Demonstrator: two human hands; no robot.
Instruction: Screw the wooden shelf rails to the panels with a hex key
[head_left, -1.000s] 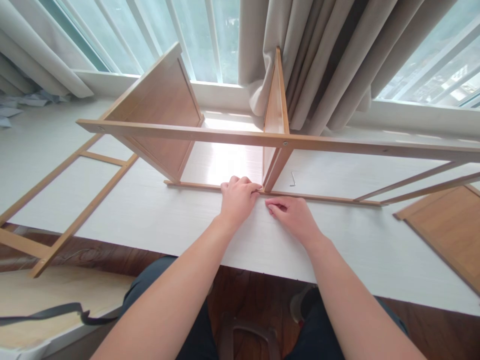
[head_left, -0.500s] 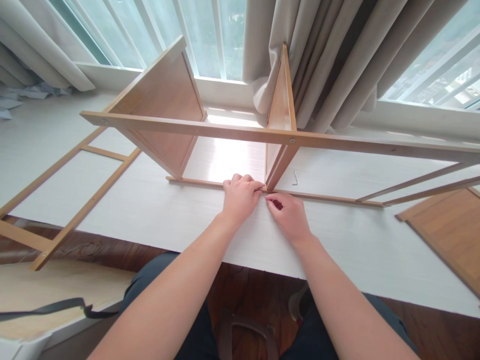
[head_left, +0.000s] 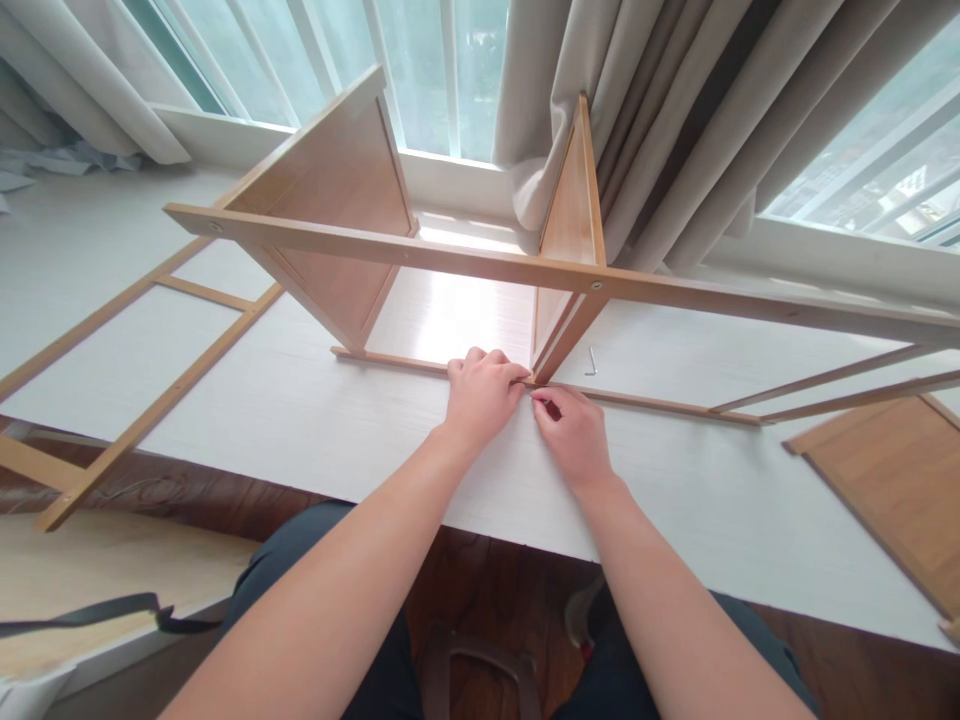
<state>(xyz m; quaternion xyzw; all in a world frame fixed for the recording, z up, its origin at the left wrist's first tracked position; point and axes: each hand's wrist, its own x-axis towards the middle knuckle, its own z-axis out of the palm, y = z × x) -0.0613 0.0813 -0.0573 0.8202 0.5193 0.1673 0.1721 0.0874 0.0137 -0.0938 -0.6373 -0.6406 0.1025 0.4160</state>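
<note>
The left hand (head_left: 480,395) curled closed over the lower rail (head_left: 397,361) of the wooden frame on the white desk (head_left: 315,420), fingertips at the upright panel's (head_left: 574,215) foot. The right hand (head_left: 574,435), touching it, pinched something too small to tell at that joint. A hex key (head_left: 591,360) lay just beyond

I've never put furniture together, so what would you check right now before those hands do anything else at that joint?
1. Left hand steadies the lower rail: ok, fingers curled over it.
2. Right hand at the joint under the middle panel: ok, fingertips pinched there.
3. Something held in the pinch: cannot tell, hidden.
4. Middle panel fixed to the top rail: ok, a screw head shows at the crossing.
5. Hex key within reach: ok, lying on the white board behind the rail.
</note>
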